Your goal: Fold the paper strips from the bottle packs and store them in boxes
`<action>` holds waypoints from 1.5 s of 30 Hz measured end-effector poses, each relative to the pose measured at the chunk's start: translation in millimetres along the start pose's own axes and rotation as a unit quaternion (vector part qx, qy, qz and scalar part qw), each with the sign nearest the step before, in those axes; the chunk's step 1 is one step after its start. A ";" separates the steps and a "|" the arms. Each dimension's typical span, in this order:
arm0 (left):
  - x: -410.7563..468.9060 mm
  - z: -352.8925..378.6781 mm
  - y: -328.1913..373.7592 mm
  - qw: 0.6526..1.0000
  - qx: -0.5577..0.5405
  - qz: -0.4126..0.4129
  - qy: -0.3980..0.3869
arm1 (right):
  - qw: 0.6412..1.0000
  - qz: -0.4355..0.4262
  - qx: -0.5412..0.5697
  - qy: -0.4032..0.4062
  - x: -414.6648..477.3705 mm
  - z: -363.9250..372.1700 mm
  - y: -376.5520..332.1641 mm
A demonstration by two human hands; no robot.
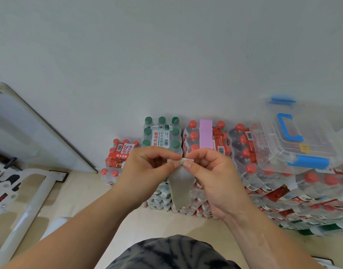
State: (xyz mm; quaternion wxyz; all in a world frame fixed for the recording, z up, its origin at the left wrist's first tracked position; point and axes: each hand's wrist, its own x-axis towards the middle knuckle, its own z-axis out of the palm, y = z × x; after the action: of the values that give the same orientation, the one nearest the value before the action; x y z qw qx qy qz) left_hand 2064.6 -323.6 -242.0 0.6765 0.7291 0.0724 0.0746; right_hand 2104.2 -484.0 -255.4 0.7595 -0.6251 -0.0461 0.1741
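One grey strip is pinched at its top by fingers of the left hand and right hand; one pink strip is laid on one pack.

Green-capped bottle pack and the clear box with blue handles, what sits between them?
Head view: red-capped packs stand between the green-capped pack and the clear box; a pink strip lies on one.

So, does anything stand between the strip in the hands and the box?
Yes. The lid is on the box, atop the packs at right, covering its opening. Nothing else visible lies between it and the strip, pinched by left hand and right hand.
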 end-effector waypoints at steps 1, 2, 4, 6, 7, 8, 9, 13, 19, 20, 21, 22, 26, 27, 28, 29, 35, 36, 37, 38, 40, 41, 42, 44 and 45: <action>1.0 -0.5 -0.3 1.000 0.007 -0.003 0.000 | 1.000 -0.004 -0.006 -0.002 0.3 -0.1 -0.6; 1.5 -1.0 -0.9 1.000 0.014 -0.003 -0.001 | 1.000 -0.009 -0.013 -0.005 0.3 -0.3 -0.9; 2.2 -1.7 -1.0 1.000 0.025 -0.001 -0.006 | 1.000 -0.016 -0.024 -0.009 -0.4 -0.2 -0.9; 2.7 -1.5 -1.3 0.999 0.043 0.004 -0.006 | 0.999 -0.019 -0.039 -0.010 -1.4 0.1 0.1; 2.8 -1.2 -1.8 0.999 0.049 0.006 -0.002 | 0.999 -0.019 -0.048 -0.012 -1.8 0.4 0.5; 2.9 -1.1 -2.6 0.999 0.054 0.007 0.001 | 0.998 -0.017 -0.060 -0.016 -1.8 0.4 1.0; 2.7 -1.0 -3.7 0.998 0.056 0.007 0.004 | 0.997 -0.013 -0.073 -0.022 -1.7 0.2 1.2; 2.3 -1.3 -8.2 0.999 0.038 0.004 0.017 | 0.994 -0.001 -0.100 -0.041 -1.7 -1.0 0.4; 0.3 1.5 -8.1 1.000 -0.002 -0.020 0.017 | 0.996 -0.020 -0.088 -0.002 -0.1 -0.7 4.3; 0.2 1.4 -7.9 1.000 -0.006 -0.026 0.015 | 0.996 -0.019 -0.084 0.001 0.0 -1.2 4.5; 0.0 1.2 -6.7 0.999 -0.010 -0.030 0.011 | 0.997 -0.018 -0.078 0.004 0.2 -1.8 4.4; -0.4 1.1 -4.8 0.999 -0.014 -0.032 0.006 | 0.997 -0.018 -0.075 0.006 0.4 -2.5 3.9; -0.1 2.2 2.1 0.999 -0.024 -0.044 -0.005 | 0.996 -0.018 -0.087 0.015 2.4 -4.0 2.3; 0.6 2.3 1.3 0.999 -0.018 -0.042 -0.002 | 0.996 -0.018 -0.086 0.015 2.5 -3.7 2.4; 1.3 2.1 0.4 0.999 -0.006 -0.040 0.002 | 0.996 -0.018 -0.084 0.016 2.3 -3.3 2.8; 2.3 1.9 -0.4 0.999 0.006 -0.036 0.005 | 0.996 -0.018 -0.081 0.015 1.9 -2.8 3.0; 4.8 -0.6 -3.0 0.999 0.030 -0.023 0.008 | 0.995 0.000 -0.102 -0.009 3.1 -4.3 -0.2; 4.7 -0.7 -3.3 0.999 0.030 -0.020 0.006 | 0.995 -0.001 -0.098 -0.013 3.7 -4.9 -0.7; 5.0 -0.8 -3.6 0.999 0.030 -0.017 0.003 | 0.996 -0.003 -0.092 -0.014 4.1 -5.5 -0.9; 5.1 -1.4 -3.4 0.999 0.028 -0.018 0.000 | 0.997 -0.006 -0.082 -0.015 4.4 -6.0 -0.9; 5.4 -2.4 -1.9 0.999 0.023 -0.025 -0.015 | 0.998 -0.008 -0.065 -0.017 4.2 -6.4 -1.1; 5.2 -2.7 -1.0 0.999 0.026 -0.027 -0.026 | 0.998 -0.009 -0.063 -0.020 4.0 -6.7 -1.0; 5.2 -2.8 -0.7 0.999 0.030 -0.028 -0.033 | 0.998 -0.009 -0.065 -0.024 4.1 -7.0 -0.6; 5.1 -2.9 -1.9 0.999 0.032 -0.022 -0.029 | 0.997 -0.007 -0.072 -0.032 3.5 -7.0 -0.7; 4.8 -2.7 -3.1 0.999 0.030 -0.018 -0.019 | 0.997 -0.007 -0.075 -0.035 3.6 -6.6 -0.6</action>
State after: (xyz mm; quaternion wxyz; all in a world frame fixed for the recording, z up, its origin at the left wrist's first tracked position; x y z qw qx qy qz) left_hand 2068.7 -319.7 -244.9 0.6570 0.7488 0.0749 0.0460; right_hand 2109.6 -489.0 -256.8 0.7094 -0.6736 -0.0905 0.1864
